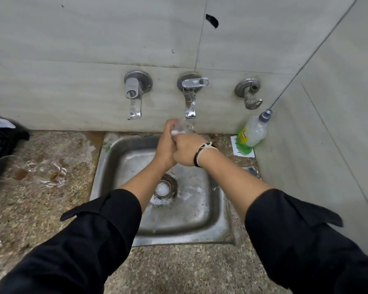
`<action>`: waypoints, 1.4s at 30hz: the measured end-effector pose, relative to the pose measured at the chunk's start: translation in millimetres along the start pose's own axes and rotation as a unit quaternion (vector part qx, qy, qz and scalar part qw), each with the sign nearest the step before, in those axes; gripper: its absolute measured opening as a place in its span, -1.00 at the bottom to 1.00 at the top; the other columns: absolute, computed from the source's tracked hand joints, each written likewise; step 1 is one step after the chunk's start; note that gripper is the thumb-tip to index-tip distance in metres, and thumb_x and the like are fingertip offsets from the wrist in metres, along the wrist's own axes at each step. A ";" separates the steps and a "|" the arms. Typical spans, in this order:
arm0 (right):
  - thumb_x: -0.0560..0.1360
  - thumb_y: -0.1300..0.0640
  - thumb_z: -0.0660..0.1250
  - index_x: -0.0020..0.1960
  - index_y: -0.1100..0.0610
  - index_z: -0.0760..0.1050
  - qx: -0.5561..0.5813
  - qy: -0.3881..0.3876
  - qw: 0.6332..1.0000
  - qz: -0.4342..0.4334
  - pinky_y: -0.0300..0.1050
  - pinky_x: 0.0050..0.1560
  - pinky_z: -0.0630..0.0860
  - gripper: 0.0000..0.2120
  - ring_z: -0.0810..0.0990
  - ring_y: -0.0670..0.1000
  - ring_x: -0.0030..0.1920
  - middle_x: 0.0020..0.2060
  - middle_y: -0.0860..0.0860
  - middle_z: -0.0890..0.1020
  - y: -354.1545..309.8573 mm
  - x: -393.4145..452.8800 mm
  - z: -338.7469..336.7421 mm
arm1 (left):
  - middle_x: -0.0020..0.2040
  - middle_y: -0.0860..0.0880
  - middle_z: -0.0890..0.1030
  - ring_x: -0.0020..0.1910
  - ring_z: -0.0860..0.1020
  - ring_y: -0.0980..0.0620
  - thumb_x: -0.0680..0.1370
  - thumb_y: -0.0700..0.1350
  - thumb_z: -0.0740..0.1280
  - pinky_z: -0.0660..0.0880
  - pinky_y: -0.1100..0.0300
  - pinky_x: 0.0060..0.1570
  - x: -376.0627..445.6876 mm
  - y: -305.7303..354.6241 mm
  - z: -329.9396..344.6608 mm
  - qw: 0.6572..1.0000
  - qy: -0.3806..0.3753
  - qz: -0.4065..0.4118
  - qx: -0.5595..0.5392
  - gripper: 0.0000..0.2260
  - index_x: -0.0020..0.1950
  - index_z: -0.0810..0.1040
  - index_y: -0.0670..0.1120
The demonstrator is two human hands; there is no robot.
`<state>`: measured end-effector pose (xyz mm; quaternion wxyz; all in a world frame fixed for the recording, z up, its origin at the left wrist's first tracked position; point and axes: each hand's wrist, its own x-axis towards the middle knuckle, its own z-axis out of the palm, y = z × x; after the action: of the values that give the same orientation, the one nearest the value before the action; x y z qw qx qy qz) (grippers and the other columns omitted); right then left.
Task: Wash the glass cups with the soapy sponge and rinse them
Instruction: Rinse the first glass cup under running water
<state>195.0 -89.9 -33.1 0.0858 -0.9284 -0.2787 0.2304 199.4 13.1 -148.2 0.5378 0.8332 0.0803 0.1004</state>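
At the counter's (40,209) left edge: a black crate (0,143), partly out of frame. Just in front of it, dirty glasses (30,171) lie on their sides near the left edge, brown residue inside. Steel sink (115,166) set into the counter middle, drain (165,189) at its centre. Two taps on the rear wall; the left tap (134,94) is clear of the hands. Left hand (166,145) and right hand (186,152) meet over the sink's back edge, fingers of both curled round a cup (182,129) held directly under the right tap (189,96), in the water stream. Cup blurred. Soap bottle (252,132) stands at the counter's back right corner, against the wall.
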 end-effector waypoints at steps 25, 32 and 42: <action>0.63 0.17 0.22 0.00 0.22 0.56 0.147 0.029 0.989 -0.011 -0.05 -0.23 0.58 -0.82 0.69 0.09 -0.25 -0.23 0.19 0.69 21.8 3.9 -5.3 | 0.14 -0.02 0.57 0.03 0.59 0.18 0.45 -0.12 0.42 0.53 0.28 -0.02 -12.5 17.2 -16.4 0.999 -0.031 0.025 0.009 -0.50 0.26 0.21 0.00; 0.44 0.27 0.32 -0.09 0.18 0.59 0.027 0.103 0.987 -0.123 0.08 -0.01 0.54 -0.90 0.63 0.22 -0.07 -0.13 0.12 0.67 42.5 -3.5 0.1 | 0.25 -0.12 0.59 0.12 0.65 0.01 0.37 -0.43 0.56 0.59 0.16 0.15 -11.9 10.4 -34.7 0.978 -0.140 -0.044 -0.145 -0.19 0.42 0.25 0.07; 0.47 0.27 0.22 0.22 0.18 0.48 -0.010 0.045 0.999 -0.008 -0.08 -0.11 0.39 -0.68 0.59 0.20 0.06 0.12 0.17 0.60 15.1 -14.5 8.2 | 0.05 0.02 0.61 -0.06 0.58 0.16 0.36 -0.08 0.48 0.54 0.12 0.02 -14.2 19.9 -11.3 0.994 -0.060 -0.027 -0.089 -0.48 0.23 0.33 -0.05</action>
<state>187.6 -110.2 -39.1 0.0911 -0.9363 -0.2843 0.1847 183.4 11.5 -126.8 0.6161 0.7842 0.0607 0.0426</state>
